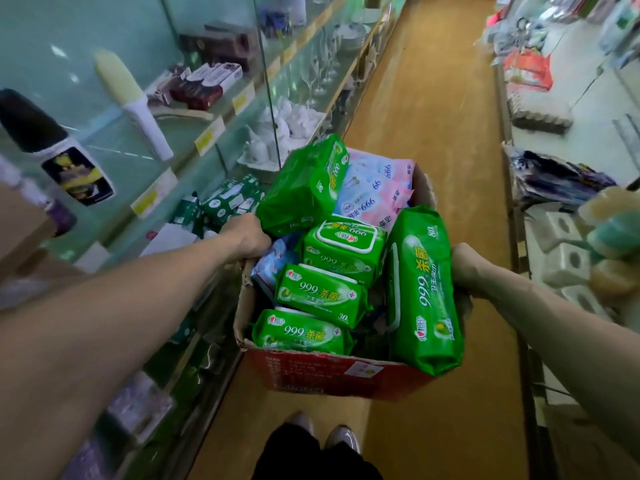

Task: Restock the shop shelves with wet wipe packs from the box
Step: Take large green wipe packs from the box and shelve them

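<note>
I carry a red cardboard box [332, 374] in front of me, above the aisle floor. It is heaped with green wet wipe packs [320, 295], a long green pack [420, 289] along its right side, and pink and blue packs [377, 188] at the back. My left hand [247, 237] grips the box's left rim. My right hand [465, 268] holds the right wall, partly hidden behind the long pack. Green wipe packs [225, 202] lie on a lower left shelf.
Glass shelves [194, 140] on the left hold lint rollers, boxed goods, white porcelain and wine glasses. Shelves on the right [554, 216] hold sponges, bagged goods and egg trays. The narrow wooden-floor aisle [436, 98] runs ahead. My feet [322, 434] stand below the box.
</note>
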`<state>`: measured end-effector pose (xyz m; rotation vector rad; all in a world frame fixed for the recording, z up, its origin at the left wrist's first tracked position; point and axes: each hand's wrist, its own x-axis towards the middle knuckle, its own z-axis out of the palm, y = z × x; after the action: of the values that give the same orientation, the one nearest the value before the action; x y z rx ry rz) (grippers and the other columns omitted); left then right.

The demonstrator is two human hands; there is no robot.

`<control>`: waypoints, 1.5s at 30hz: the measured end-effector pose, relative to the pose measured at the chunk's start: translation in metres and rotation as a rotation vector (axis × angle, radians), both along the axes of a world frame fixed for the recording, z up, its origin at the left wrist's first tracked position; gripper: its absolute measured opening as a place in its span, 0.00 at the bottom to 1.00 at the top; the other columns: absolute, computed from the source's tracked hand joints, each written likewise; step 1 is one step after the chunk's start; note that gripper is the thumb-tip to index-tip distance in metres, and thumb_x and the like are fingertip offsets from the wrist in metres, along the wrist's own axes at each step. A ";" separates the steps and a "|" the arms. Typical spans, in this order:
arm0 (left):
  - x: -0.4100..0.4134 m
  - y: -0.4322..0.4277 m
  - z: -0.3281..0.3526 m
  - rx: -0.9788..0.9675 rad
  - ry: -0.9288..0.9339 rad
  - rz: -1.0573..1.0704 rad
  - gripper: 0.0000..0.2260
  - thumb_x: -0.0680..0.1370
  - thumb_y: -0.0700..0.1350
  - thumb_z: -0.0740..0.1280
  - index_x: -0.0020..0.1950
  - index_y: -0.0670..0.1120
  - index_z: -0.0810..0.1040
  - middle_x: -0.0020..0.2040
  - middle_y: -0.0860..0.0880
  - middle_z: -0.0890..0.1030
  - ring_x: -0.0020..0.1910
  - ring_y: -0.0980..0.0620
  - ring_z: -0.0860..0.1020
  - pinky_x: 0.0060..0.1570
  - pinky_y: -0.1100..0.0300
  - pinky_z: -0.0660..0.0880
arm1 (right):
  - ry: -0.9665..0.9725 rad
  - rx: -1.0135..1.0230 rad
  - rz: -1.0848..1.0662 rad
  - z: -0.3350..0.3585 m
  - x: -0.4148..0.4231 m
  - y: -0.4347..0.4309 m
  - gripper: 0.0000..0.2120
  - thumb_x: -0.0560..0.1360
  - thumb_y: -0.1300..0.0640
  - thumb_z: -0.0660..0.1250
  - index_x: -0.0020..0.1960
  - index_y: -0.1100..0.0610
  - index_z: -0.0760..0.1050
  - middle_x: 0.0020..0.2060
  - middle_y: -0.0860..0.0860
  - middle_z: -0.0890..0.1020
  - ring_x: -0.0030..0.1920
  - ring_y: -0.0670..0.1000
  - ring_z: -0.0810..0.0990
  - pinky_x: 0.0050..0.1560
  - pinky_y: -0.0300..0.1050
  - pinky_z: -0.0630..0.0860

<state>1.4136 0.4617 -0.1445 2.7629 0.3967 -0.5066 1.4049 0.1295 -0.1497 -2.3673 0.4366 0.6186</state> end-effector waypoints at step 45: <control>0.141 0.024 -0.154 -0.017 0.087 0.160 0.16 0.79 0.47 0.65 0.58 0.34 0.77 0.60 0.34 0.77 0.59 0.36 0.76 0.49 0.53 0.71 | 0.078 -0.092 -0.174 -0.161 0.118 0.052 0.14 0.78 0.66 0.56 0.35 0.61 0.69 0.48 0.64 0.80 0.51 0.65 0.80 0.55 0.58 0.76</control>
<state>1.5544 0.4862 -0.2988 2.6702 0.6249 -0.5881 1.5226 0.1818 -0.3103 -2.3650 0.7120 0.6226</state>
